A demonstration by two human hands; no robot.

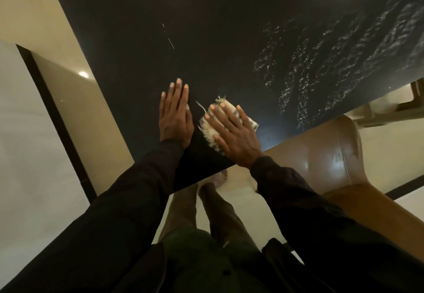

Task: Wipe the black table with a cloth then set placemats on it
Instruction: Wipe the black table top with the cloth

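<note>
Counts: 1 black table (206, 40). 1 cloth (210, 132). 2 hands: left hand (175, 113), right hand (231, 129). 2 dark sleeves (137, 189). 1 brown chair (321, 155). 2 legs (181, 212) below the table edge, 1 bare foot (221, 178) showing.

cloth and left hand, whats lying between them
Only a narrow strip of bare table, crossed by a loose thread trailing from the frayed edge of the cloth toward the left hand. The head view shows it.
</note>
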